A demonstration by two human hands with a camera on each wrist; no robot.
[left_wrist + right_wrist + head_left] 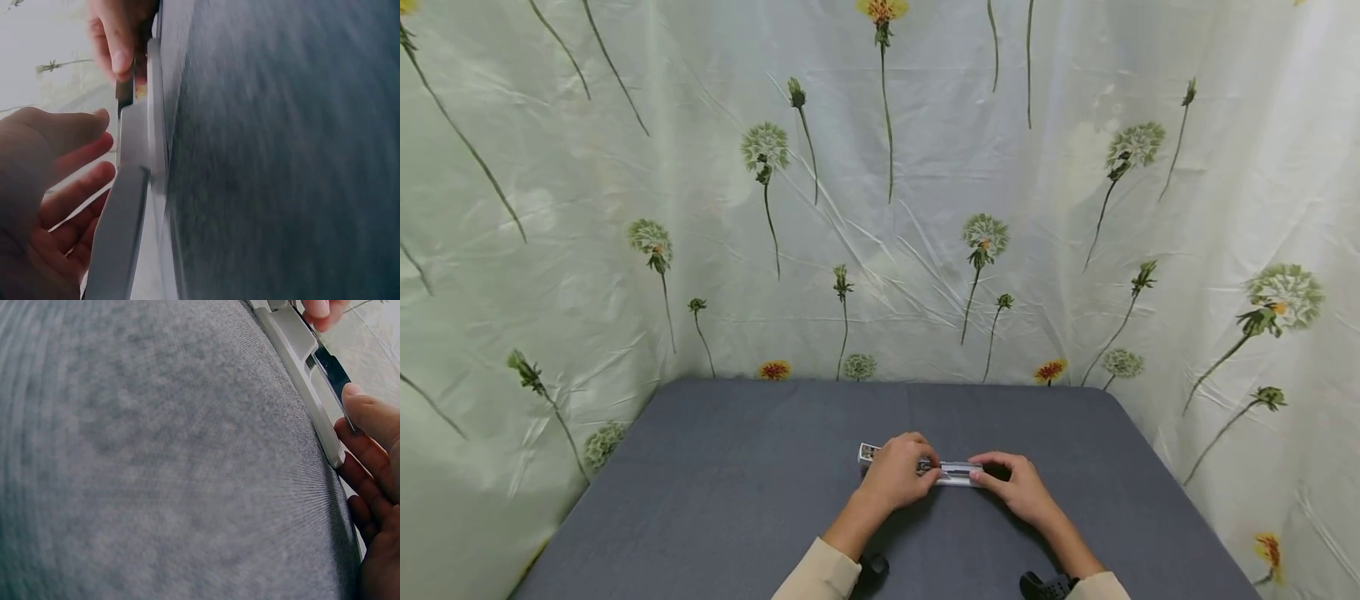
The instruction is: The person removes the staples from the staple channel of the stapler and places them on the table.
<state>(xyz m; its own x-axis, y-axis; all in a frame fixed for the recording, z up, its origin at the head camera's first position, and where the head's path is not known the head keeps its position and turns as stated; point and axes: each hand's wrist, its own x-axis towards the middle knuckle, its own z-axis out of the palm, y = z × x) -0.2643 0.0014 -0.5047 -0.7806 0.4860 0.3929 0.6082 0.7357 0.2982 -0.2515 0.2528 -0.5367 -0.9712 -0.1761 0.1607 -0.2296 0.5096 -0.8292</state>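
One grey-white device (pixel 958 481) on table (pixel 737 500) | right hand (pixel 1028 493) pinches its dark strip (pixel 332 370) | left hand (pixel 895 473) alongside, cannot tell grip

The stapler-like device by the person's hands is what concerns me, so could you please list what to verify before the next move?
1. Stapler-like device lying on the grey table: ok.
2. Right hand pinching the dark metal strip: ok, thumb and finger meet its end.
3. Strip flat against the white base: not ok, a gap shows in the right wrist view.
4. Left hand gripping the grey arm: cannot tell, contact is unclear.
5. Left hand clear of the strip: cannot tell.
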